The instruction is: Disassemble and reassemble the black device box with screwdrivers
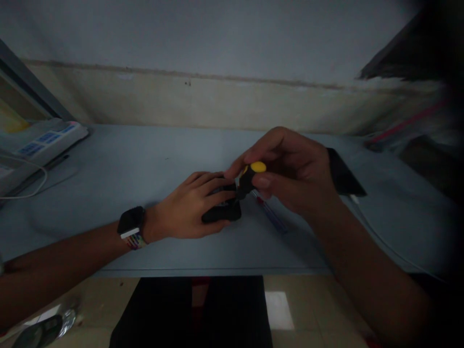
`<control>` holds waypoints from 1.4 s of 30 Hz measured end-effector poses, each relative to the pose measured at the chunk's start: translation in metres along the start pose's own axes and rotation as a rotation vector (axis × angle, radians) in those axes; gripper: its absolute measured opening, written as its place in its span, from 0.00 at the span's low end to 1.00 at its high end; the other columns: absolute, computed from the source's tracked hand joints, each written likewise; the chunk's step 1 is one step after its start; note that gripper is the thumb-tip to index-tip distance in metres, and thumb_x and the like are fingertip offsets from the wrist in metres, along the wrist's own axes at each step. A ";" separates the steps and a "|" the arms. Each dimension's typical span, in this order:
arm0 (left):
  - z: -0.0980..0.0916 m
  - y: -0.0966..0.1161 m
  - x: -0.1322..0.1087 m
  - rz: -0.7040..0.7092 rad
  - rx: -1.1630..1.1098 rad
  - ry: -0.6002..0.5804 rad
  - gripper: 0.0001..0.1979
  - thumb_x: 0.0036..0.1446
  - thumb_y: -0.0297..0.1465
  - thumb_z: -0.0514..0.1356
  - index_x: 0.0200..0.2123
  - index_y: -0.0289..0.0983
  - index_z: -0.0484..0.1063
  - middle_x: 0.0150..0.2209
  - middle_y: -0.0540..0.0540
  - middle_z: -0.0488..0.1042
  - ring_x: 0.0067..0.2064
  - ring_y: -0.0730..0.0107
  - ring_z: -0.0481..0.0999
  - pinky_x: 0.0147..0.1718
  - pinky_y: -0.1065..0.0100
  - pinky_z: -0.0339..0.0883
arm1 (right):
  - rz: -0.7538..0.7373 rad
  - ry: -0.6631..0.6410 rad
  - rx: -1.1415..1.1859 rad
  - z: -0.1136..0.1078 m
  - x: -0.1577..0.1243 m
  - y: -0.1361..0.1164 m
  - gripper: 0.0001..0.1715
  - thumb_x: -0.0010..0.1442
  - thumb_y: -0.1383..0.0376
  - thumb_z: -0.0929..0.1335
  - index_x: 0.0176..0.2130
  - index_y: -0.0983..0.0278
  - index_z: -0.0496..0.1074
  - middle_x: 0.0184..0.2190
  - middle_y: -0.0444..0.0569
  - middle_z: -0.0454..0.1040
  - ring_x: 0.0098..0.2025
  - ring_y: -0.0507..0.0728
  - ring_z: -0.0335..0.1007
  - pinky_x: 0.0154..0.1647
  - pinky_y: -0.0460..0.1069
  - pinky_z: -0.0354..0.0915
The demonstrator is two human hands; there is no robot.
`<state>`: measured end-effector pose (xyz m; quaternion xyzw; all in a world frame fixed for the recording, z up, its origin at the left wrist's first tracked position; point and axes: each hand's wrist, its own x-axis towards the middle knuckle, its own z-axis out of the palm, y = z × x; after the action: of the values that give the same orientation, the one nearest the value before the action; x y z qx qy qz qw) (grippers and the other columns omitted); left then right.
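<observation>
A small black device [223,212] lies on the grey-blue table [145,164], partly hidden under my left hand [197,205], whose fingers wrap over it and press it down. My right hand [290,169] pinches a short black screwdriver [247,180] with a yellow end cap between thumb and fingers. It is tilted, with its lower end at the right part of the device; the tip itself is too dark to make out. Just right of the device, a thin tool with a clear blue handle [274,217] lies on the table.
A dark phone or tablet [344,174] with a white cable [380,237] lies beyond my right wrist. A white power strip [54,140] with a cable sits at the far left. The wall [203,101] borders the table's back edge.
</observation>
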<state>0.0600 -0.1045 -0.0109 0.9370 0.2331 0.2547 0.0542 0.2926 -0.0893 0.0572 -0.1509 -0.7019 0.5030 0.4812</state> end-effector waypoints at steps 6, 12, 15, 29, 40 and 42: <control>-0.003 0.002 0.001 -0.017 0.004 -0.018 0.25 0.69 0.43 0.65 0.64 0.37 0.72 0.66 0.34 0.74 0.68 0.42 0.73 0.66 0.43 0.67 | 0.124 0.011 -0.064 -0.007 -0.002 -0.005 0.12 0.72 0.58 0.72 0.50 0.58 0.85 0.46 0.50 0.85 0.26 0.50 0.70 0.21 0.46 0.64; -0.003 0.003 0.001 -0.008 0.010 0.005 0.26 0.69 0.42 0.66 0.64 0.36 0.73 0.65 0.33 0.75 0.67 0.42 0.73 0.65 0.44 0.68 | 0.107 -0.004 -0.015 -0.001 -0.001 -0.008 0.13 0.71 0.56 0.72 0.46 0.60 0.84 0.36 0.47 0.82 0.25 0.51 0.67 0.21 0.46 0.60; -0.003 0.003 0.001 -0.006 0.007 0.003 0.26 0.69 0.42 0.66 0.64 0.36 0.73 0.64 0.33 0.75 0.68 0.42 0.73 0.65 0.43 0.68 | 0.045 0.015 -0.033 0.002 -0.001 -0.005 0.18 0.65 0.58 0.78 0.53 0.58 0.81 0.35 0.45 0.82 0.29 0.53 0.73 0.27 0.47 0.68; -0.002 0.001 0.001 -0.011 0.011 -0.018 0.26 0.69 0.43 0.66 0.64 0.37 0.72 0.67 0.33 0.74 0.69 0.41 0.71 0.67 0.42 0.66 | 0.165 -0.008 -0.093 -0.007 -0.002 -0.006 0.16 0.69 0.59 0.74 0.54 0.57 0.83 0.45 0.49 0.86 0.28 0.52 0.74 0.24 0.47 0.71; -0.003 0.002 0.001 -0.005 0.002 -0.005 0.27 0.68 0.43 0.66 0.65 0.38 0.72 0.64 0.33 0.75 0.68 0.41 0.72 0.64 0.44 0.69 | 0.085 -0.001 -0.088 -0.001 -0.001 -0.006 0.18 0.63 0.63 0.79 0.53 0.56 0.80 0.36 0.45 0.83 0.34 0.56 0.78 0.31 0.49 0.71; -0.003 0.001 0.001 0.000 0.005 -0.006 0.27 0.69 0.43 0.65 0.65 0.37 0.71 0.64 0.33 0.75 0.68 0.41 0.72 0.65 0.43 0.68 | 0.067 0.009 -0.057 0.003 -0.001 -0.006 0.20 0.61 0.68 0.80 0.50 0.56 0.77 0.36 0.44 0.84 0.34 0.55 0.78 0.32 0.48 0.72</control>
<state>0.0595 -0.1055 -0.0079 0.9378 0.2337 0.2513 0.0527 0.2927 -0.0943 0.0617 -0.1903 -0.7082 0.4979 0.4629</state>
